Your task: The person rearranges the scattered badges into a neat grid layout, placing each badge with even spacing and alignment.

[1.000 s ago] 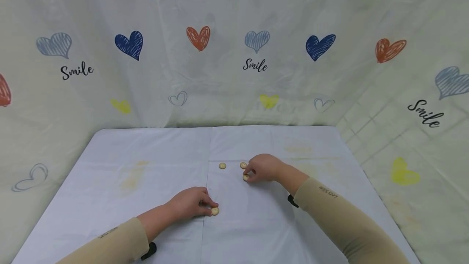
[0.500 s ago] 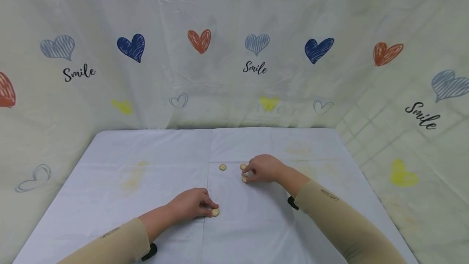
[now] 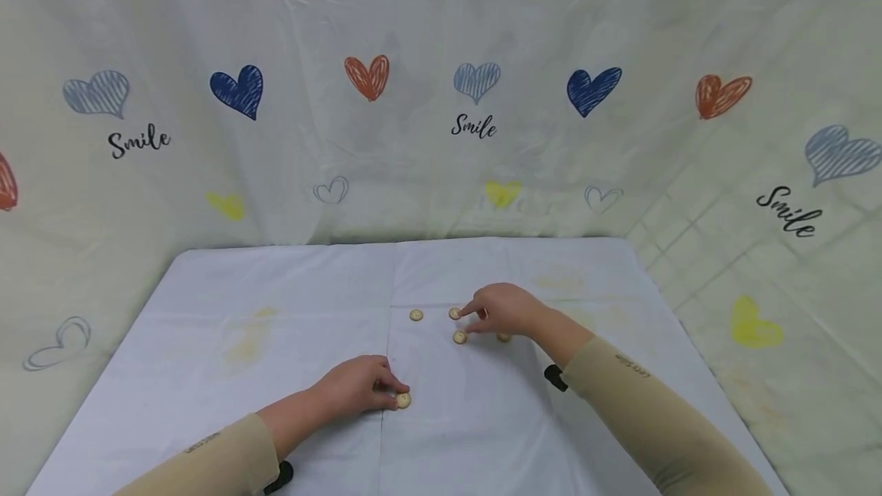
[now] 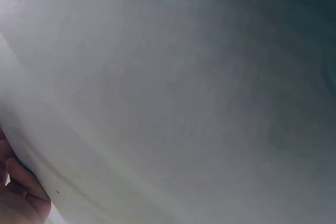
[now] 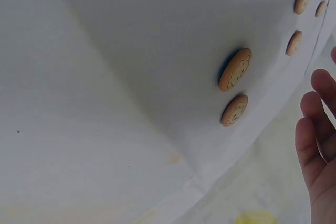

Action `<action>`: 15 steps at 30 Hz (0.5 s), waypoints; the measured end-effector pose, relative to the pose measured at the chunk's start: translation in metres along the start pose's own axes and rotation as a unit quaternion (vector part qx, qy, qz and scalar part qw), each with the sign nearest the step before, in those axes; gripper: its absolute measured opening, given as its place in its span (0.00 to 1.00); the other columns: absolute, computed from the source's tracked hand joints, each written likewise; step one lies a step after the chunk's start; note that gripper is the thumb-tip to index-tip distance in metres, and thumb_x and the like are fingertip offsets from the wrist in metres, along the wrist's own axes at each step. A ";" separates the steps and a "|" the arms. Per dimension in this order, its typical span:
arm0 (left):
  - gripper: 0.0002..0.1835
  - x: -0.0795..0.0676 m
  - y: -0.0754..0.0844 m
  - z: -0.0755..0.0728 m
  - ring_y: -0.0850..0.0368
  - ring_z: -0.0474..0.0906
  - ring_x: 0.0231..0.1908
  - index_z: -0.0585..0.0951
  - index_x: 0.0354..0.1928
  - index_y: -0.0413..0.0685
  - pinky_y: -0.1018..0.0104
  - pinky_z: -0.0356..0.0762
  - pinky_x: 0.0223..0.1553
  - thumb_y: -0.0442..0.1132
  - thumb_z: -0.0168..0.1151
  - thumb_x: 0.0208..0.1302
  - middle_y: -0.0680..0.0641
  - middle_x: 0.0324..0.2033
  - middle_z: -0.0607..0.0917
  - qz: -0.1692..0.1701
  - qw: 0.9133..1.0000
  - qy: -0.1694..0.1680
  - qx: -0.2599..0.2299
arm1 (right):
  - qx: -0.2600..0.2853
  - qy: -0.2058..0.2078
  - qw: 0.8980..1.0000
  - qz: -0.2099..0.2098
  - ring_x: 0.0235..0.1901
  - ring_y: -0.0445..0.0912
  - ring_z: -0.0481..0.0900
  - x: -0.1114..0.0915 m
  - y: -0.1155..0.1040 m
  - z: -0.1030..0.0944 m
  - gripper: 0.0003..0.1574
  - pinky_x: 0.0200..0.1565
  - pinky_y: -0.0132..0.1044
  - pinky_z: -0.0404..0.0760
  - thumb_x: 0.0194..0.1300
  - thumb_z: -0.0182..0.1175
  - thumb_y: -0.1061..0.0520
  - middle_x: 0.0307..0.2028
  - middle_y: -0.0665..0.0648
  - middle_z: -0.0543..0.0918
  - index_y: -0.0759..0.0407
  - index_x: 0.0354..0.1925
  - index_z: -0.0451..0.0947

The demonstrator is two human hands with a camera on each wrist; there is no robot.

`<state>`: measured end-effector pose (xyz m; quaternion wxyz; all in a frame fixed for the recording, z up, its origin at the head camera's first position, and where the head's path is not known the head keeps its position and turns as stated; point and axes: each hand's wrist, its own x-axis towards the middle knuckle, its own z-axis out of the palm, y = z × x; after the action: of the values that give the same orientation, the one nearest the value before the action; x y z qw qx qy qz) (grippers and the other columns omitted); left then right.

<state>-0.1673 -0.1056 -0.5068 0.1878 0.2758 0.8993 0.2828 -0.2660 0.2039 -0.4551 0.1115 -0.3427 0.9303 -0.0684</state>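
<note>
In the head view my left hand (image 3: pixel 358 386) pinches a small round cookie (image 3: pixel 403 400) between thumb and fingers, low over the white cloth. My right hand (image 3: pixel 506 308) is farther out, thumb and index finger spread apart. Its index fingertip is at the edge of one cookie (image 3: pixel 455 313), and another cookie (image 3: pixel 459 337) lies just below the thumb. The right wrist view shows the right fingers (image 5: pixel 310 153) holding nothing. There, pale cookies (image 5: pixel 235 70) with brown edges bear printed faces. The left wrist view shows part of the left hand (image 4: pixel 23 198); its cookie is hidden.
One cookie (image 3: pixel 416 314) lies farther left on the white-covered table (image 3: pixel 207 312). Another cookie (image 3: pixel 504 337) is partly hidden under the right hand. A pale curtain (image 3: pixel 413 151) with printed hearts hangs behind the table.
My right hand has let go of the cookie by its thumb and shifted slightly right and away. A cookie beneath that hand has come into sight. My left hand stays put.
</note>
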 end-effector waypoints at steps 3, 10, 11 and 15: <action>0.13 -0.001 0.001 -0.002 0.70 0.70 0.30 0.90 0.44 0.65 0.70 0.70 0.33 0.48 0.75 0.54 0.67 0.30 0.77 0.011 1.000 0.004 0.004 | 0.007 -0.004 1.000 -0.003 0.25 0.37 0.69 -0.003 0.000 -0.003 0.19 0.33 0.34 0.71 0.61 0.70 0.44 0.23 0.39 0.73 0.42 0.51 0.87; 0.13 -0.004 0.006 -0.003 0.71 0.69 0.29 0.90 0.44 0.63 0.71 0.69 0.32 0.47 0.75 0.55 0.67 0.29 0.77 0.031 0.999 0.014 0.025 | 0.028 -0.006 1.000 0.010 0.25 0.36 0.69 -0.016 0.004 -0.010 0.19 0.33 0.33 0.70 0.60 0.71 0.45 0.23 0.39 0.73 0.46 0.50 0.87; 0.13 -0.004 0.006 -0.003 0.71 0.69 0.29 0.90 0.44 0.63 0.71 0.69 0.32 0.46 0.75 0.55 0.67 0.29 0.77 0.031 0.999 0.015 0.030 | 0.032 -0.006 0.999 0.015 0.25 0.37 0.69 -0.019 0.006 -0.010 0.19 0.33 0.34 0.71 0.60 0.71 0.46 0.23 0.40 0.74 0.47 0.50 0.88; 0.13 -0.005 0.008 -0.003 0.71 0.68 0.28 0.90 0.44 0.62 0.71 0.69 0.31 0.46 0.74 0.56 0.66 0.28 0.76 0.030 0.998 0.016 0.043 | 0.028 -0.008 0.999 0.032 0.26 0.37 0.70 -0.028 0.016 -0.009 0.19 0.34 0.34 0.71 0.60 0.71 0.45 0.23 0.39 0.74 0.46 0.49 0.88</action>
<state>-0.1617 -0.1043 -0.4985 0.1530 0.3065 0.9047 0.2533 -0.2575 0.2348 -0.4454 0.1307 -0.3101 0.9375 -0.0885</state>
